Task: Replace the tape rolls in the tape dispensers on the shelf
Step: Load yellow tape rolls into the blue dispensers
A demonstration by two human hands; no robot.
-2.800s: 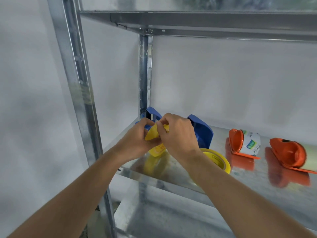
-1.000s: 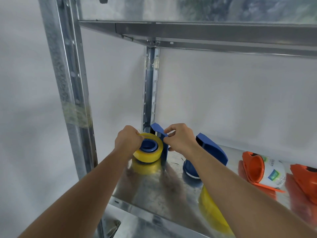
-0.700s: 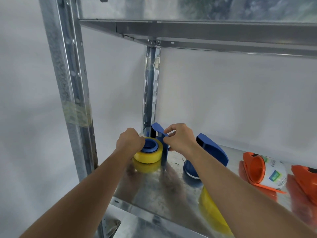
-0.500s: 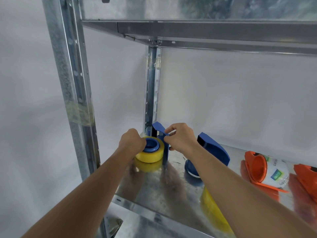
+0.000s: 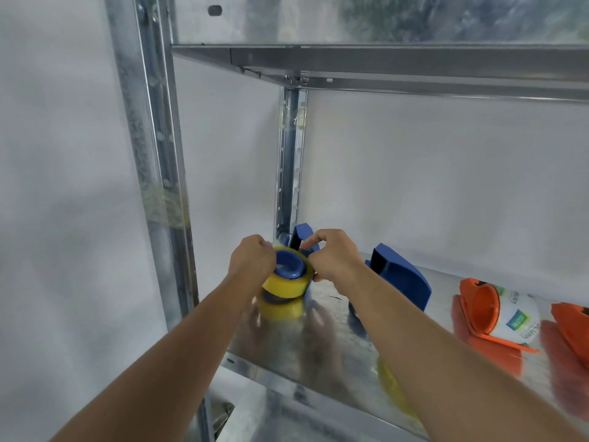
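Item: yellow tape roll (image 5: 288, 287) seated on hub of blue dispenser (image 5: 302, 239), left back corner of shelf (image 5: 344, 339). Left hand (image 5: 251, 260) curled round roll's left rim; right hand (image 5: 331, 256) pinching at dispenser's flap.
Method, judged: steady roll, draw tape end squarely through flap toward cutter.
Writing: orange dispenser (image 5: 478, 309) roll label, white with green-blue logo, text unreadable.

I see a galvanized metal shelf (image 5: 334, 339), shiny enough to mirror what stands on it. The blue dispenser (image 5: 401, 282) looks like matt plastic, the orange one (image 5: 478, 307) smooth plastic. The yellow tape (image 5: 287, 287) is glossy and translucent. The wall (image 5: 446, 186) is matt.
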